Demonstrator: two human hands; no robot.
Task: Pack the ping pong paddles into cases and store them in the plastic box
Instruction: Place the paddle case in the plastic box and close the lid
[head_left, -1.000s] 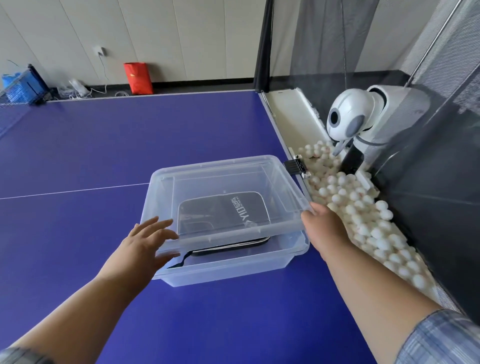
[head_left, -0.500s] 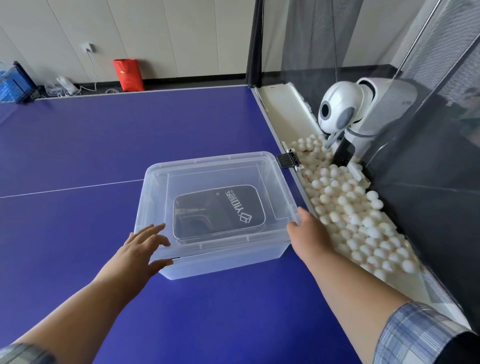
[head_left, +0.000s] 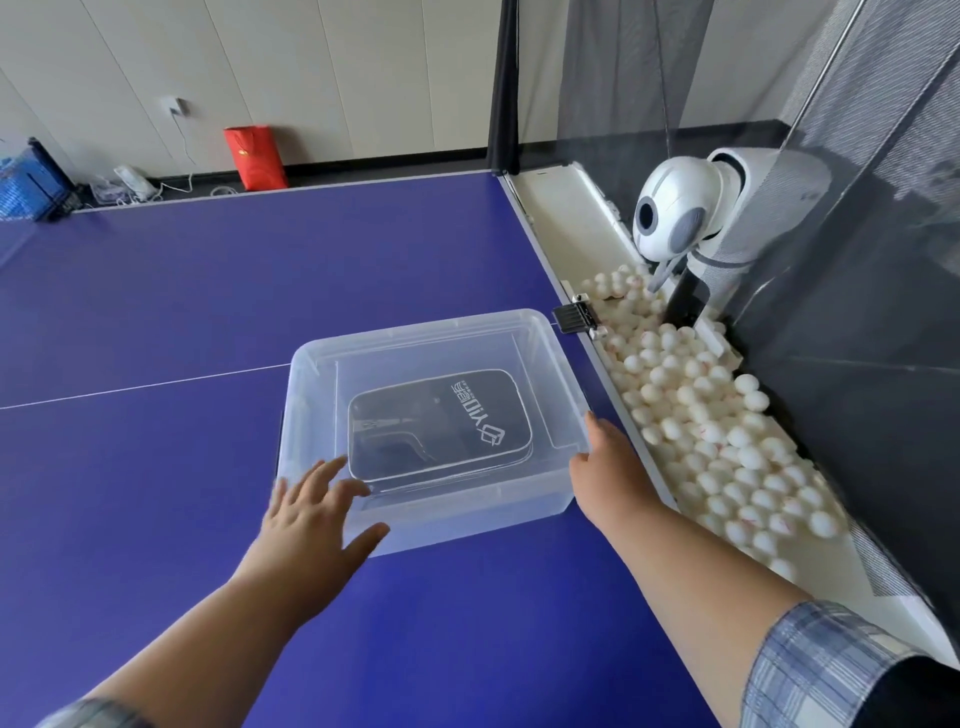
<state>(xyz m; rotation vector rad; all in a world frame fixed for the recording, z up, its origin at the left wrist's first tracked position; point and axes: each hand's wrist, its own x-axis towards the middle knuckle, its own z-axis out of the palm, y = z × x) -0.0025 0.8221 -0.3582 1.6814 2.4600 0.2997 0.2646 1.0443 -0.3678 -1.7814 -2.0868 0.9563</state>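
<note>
A clear plastic box (head_left: 467, 519) stands on the blue ping pong table (head_left: 208, 312) near its right edge. Its clear lid (head_left: 415, 338) lies flat on top. Through the lid I see a black paddle case (head_left: 467, 410) with white lettering lying inside. My left hand (head_left: 311, 514) is spread over the lid's near left corner, fingers apart. My right hand (head_left: 602, 462) is against the lid's near right corner, its fingers curled over the rim and mostly hidden.
A white tray with several ping pong balls (head_left: 701, 415) runs along the table's right side, with a white ball-feeding machine (head_left: 675, 218) behind it. A black clamp (head_left: 574, 317) sits at the table edge by the box. A red bag (head_left: 254, 156) stands by the far wall.
The lid was tilted up at the near side and has come down flat onto the box. Both hands have stayed at its near corners; the left fingers have spread.
</note>
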